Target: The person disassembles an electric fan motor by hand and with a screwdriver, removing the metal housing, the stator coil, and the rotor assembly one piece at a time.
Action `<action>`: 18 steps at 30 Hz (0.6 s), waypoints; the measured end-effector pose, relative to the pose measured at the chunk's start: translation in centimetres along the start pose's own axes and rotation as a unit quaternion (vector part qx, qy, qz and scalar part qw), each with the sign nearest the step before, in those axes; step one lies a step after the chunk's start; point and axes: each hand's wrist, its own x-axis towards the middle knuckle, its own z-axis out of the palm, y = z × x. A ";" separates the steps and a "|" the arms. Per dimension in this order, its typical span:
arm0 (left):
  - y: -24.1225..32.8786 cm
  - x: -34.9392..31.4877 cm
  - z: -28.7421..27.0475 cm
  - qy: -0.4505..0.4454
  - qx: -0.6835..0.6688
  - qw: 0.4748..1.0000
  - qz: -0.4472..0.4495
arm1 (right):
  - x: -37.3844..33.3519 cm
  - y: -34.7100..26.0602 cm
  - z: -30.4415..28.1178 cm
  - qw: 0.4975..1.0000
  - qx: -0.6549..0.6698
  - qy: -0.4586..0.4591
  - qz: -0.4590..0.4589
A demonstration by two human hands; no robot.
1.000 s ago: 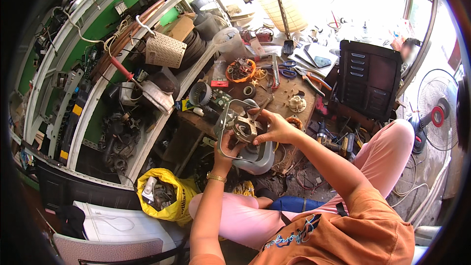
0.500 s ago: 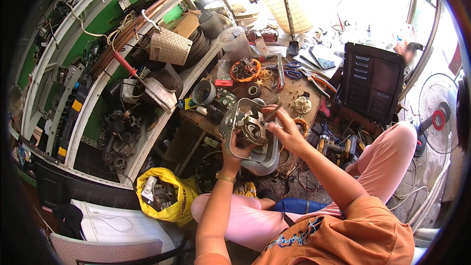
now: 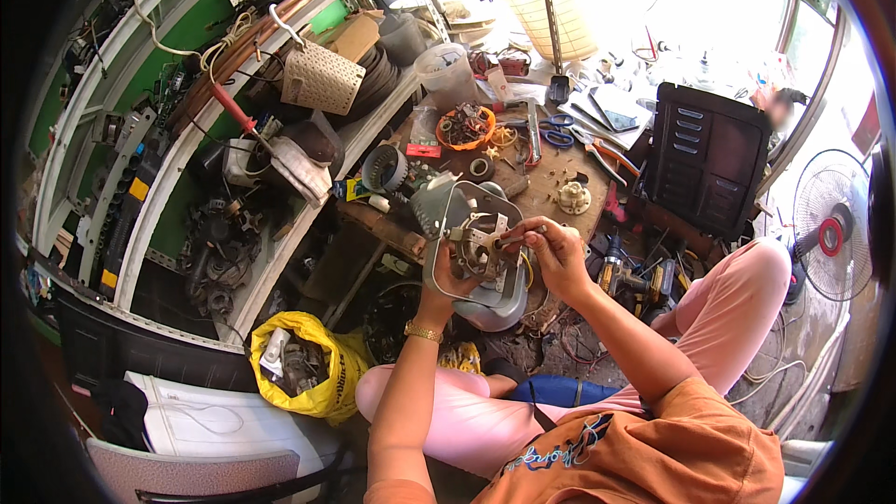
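two hands are at work: the left hand (image 3: 446, 282) grips one grey fan housing (image 3: 476, 252), and the right hand (image 3: 553, 252) pinches one thin tool (image 3: 519, 238) at it. on the bench there is one orange bowl (image 3: 464, 126), one clear plastic jug (image 3: 446, 75), one pair of blue scissors (image 3: 557, 129) and one black drawer box (image 3: 705, 163). lower down sit one yellow bag (image 3: 313, 369) and one standing fan (image 3: 829, 233).

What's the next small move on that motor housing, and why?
Probably keep the left hand bracing the grey motor housing and turn the tool a little further: the right hand pinches it with its tip at the metal core, the housing tilted off the workbench.
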 end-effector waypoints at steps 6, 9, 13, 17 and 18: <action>-1.2 -0.5 1.3 -0.013 -0.310 0.944 -0.110 | -0.4 -0.4 -0.7 0.998 -0.049 -0.042 -0.025; -0.7 0.5 1.1 -0.013 -0.320 0.941 -0.107 | -0.9 0.4 -0.8 0.994 -0.068 -0.046 -0.071; -1.0 0.2 0.7 -0.023 -0.307 0.944 -0.119 | -0.7 -0.1 -1.1 0.979 -0.143 -0.083 -0.118; -1.3 -0.2 -0.2 -0.067 -0.253 0.953 -0.154 | -0.7 -0.6 0.0 0.983 -0.155 -0.059 -0.076; -1.6 -0.3 -0.7 -0.084 -0.233 0.955 -0.161 | -0.7 -0.3 0.2 0.986 -0.145 -0.062 -0.063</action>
